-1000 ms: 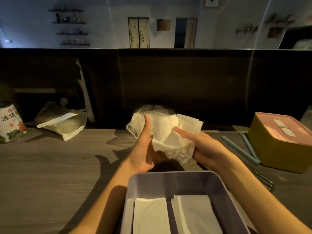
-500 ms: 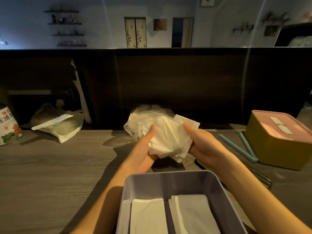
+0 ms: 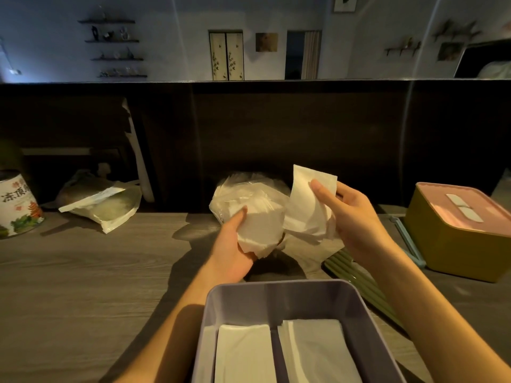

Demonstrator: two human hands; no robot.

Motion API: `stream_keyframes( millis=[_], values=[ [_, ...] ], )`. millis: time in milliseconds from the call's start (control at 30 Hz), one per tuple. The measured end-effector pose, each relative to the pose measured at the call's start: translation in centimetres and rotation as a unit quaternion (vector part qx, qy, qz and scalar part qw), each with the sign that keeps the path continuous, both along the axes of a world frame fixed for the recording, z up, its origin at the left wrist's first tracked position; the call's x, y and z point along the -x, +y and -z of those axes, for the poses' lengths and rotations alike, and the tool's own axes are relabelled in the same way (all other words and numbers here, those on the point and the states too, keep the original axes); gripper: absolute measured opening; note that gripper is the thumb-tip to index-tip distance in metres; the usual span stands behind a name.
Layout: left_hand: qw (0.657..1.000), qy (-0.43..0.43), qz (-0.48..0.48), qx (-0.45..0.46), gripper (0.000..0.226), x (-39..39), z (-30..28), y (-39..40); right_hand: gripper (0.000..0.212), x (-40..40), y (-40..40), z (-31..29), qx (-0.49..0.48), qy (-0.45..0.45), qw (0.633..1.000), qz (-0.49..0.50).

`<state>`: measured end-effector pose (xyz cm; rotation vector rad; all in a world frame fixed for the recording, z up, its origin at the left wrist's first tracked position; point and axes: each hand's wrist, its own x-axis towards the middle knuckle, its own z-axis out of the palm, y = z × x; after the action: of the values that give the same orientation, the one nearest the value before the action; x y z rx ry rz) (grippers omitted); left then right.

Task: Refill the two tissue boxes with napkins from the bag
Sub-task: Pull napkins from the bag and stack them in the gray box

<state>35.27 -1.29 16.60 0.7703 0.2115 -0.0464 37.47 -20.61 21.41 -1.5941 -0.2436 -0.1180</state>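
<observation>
Item: refill step in hand, drawing napkins out of the bag. I am gripping the bag (image 3: 249,214) of napkins in my left hand (image 3: 235,250), its fingers curled under and around the plastic, thumb pressing the front, held just above the surface (image 3: 83,286). My right hand (image 3: 351,219) is pinching a loose wad of napkins (image 3: 307,208), thumb in front, fingers curled behind, lifted clear beside the bag mouth. The open lilac tissue box (image 3: 276,297) is sitting nearest me, already holding two folded stacks (image 3: 243,352) side by side; the yellow box with the pink lid (image 3: 453,230) is standing closed, well apart to the right, with a green tool (image 3: 406,239) lying just beside it. Judgement: the wad is looking crumpled, so I am wanting to flatten and square it before laying it onto a stack, keeping edges aligned with the divider gap. I am steadying the bag so the remaining napkins are not spilling. Also present: a printed tin (image 3: 16,205) and another pouch (image 3: 102,205), far left.
</observation>
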Motion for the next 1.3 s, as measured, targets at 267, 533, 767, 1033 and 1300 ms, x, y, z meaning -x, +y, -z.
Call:
stream_keyframes(
  millis=[267, 533, 767, 1033, 1300],
  values=[
    [0.991, 0.046, -0.006, -0.124, 0.040, -0.7, 0.1, -1.0, 0.032, 0.8, 1.0, 0.0, -0.027, 0.006, 0.991, -0.134],
    [0.992, -0.001, 0.095, -0.081, 0.071, 0.5, 0.1, -2.2, 0.023, 0.1, 2.7, 3.2, 0.193, -0.146, 0.970, 0.002],
    [0.952, -0.051, 0.132, -0.270, 0.079, 1.2, -0.5, -1.7, 0.037, -0.9, 1.7, 3.2, 0.197, -0.150, 0.968, 0.048],
    [0.965, -0.088, 0.046, -0.241, 0.062, 0.2, 0.3, -0.7, 0.014, -1.2, 0.0, 2.1, 0.133, -0.051, 0.987, -0.075],
    [0.966, -0.053, 0.064, -0.247, 0.062, 0.2, 0.4, -0.8, 0.012, -1.4, 0.1, 2.4, 0.145, -0.112, 0.982, 0.047]
  ],
)
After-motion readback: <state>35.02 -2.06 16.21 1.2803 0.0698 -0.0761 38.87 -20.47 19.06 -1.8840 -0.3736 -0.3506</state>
